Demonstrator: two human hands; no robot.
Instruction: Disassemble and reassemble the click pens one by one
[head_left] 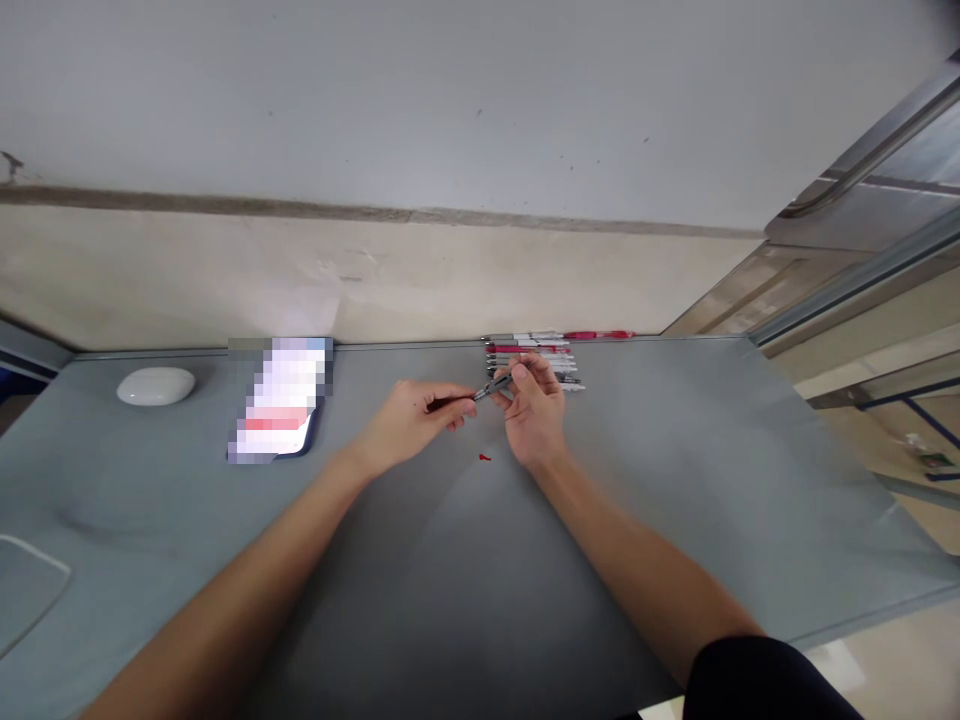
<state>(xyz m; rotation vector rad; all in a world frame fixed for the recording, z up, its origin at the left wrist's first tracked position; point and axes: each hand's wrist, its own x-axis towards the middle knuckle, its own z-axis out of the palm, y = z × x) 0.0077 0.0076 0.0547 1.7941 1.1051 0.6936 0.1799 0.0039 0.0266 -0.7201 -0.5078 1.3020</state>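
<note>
Both hands meet over the middle of the grey table, pinching one dark and silvery pen (pixel 492 386) between them. My left hand (pixel 420 415) closes thumb and fingers on its lower left end. At the upper right end, my right hand (pixel 536 415) grips it with thumb and forefinger. Whether the pen is whole or in parts is too small to tell. Just behind my right hand lies a row of several pens (pixel 529 340), white, dark and red, partly hidden by its fingers. A small red piece (pixel 485 457) rests on the table below the hands.
A lit phone (pixel 277 400), its screen blurred, lies to the left. Farther left is a white rounded case or mouse (pixel 156 386). One red pen (pixel 600 335) lies along the back edge by the wall. A white cable (pixel 45 555) curves at the table's left side.
</note>
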